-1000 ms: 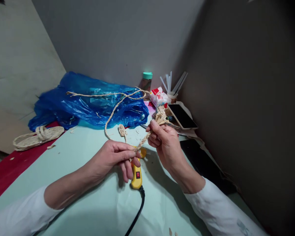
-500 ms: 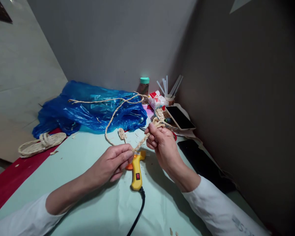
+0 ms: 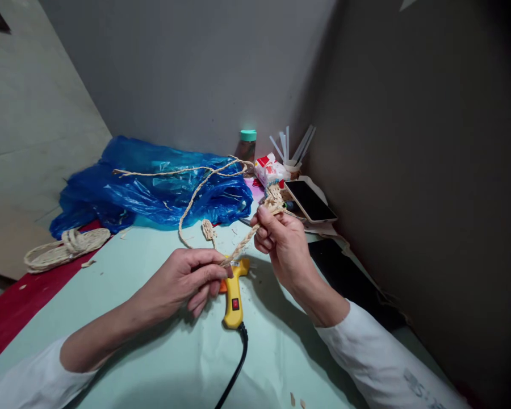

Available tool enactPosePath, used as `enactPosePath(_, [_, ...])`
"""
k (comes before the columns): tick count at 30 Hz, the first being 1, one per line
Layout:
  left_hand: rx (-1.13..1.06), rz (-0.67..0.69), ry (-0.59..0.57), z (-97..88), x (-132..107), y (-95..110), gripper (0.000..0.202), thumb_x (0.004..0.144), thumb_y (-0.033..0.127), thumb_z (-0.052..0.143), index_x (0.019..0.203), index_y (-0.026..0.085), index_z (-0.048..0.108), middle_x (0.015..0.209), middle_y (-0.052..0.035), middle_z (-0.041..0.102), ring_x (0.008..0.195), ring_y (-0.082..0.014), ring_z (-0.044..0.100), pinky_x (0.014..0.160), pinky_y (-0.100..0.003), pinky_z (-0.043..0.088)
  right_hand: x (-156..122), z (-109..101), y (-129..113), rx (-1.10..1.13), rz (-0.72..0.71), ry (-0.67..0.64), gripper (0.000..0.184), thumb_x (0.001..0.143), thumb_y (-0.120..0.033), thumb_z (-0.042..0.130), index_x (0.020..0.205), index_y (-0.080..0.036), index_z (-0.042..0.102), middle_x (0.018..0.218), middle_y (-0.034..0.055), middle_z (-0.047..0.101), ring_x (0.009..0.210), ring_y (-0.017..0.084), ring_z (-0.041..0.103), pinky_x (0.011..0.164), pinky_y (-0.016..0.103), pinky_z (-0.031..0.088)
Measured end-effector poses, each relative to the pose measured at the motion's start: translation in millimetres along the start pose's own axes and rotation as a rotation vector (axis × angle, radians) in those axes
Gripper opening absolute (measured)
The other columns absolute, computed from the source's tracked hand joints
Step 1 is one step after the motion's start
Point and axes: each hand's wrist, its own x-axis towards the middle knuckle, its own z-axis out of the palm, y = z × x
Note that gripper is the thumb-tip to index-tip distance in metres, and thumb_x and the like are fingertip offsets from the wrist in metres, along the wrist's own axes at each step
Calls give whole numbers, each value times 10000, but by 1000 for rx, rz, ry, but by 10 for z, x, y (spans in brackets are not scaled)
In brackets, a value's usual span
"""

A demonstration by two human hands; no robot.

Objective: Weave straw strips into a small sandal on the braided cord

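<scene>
A pale braided straw cord point(image 3: 242, 244) runs between my two hands above the table. My left hand point(image 3: 198, 278) pinches it between thumb and fingers. Further right and a little higher, my right hand point(image 3: 281, 244) grips its other part, where loose fibre ends stick out past the thumb. From my left hand the cord loops back over the blue bag to the far side. Beneath the cord lies a yellow glue gun point(image 3: 234, 301) with a red switch, its front partly hidden by my left hand. A small coiled straw piece point(image 3: 208, 229) sits just behind.
A blue plastic bag point(image 3: 153, 190) fills the back left, with a bundled straw cord point(image 3: 68, 248) on red cloth point(image 3: 8, 309) nearby. At the back right are a phone point(image 3: 310, 201), glue sticks point(image 3: 300, 145) in a cup, and a green-lidded jar point(image 3: 247, 147). A black flat object point(image 3: 349, 278) lies right.
My left hand has slid slightly left along the braid, so more cord shows between my hands. My right hand keeps its hold. The view has shifted a little.
</scene>
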Motion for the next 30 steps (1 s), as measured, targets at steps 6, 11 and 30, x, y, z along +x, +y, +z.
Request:
enactPosePath(6, [-140,105,113,-202,34,50,280,856,371,615,682,169,531,527,61,406,421,-54,353,393,-161,353,-18,22,-75,12,13,-76,203,765,-285,729,697,-146,598,544,-72,436,429,24,254,411,191,195])
enactPosePath(11, [-146,203,231,-368,98,91,276,867,376,602,695,169,542,543,50,406,448,-68,375,410,-171,368,-61,38,-108,-84,30,-116,127,786,-238,697,766,-161,597,600,-24,595,439,42,352,403,175,268])
enactPosePath(30, [-126,279,303,-564,184,5,311,872,360,570,636,170,498,463,77,375,370,-60,388,353,-168,364,-128,39,34,-213,54,-189,162,832,-289,700,799,-179,585,666,-9,674,425,66,546,395,169,466])
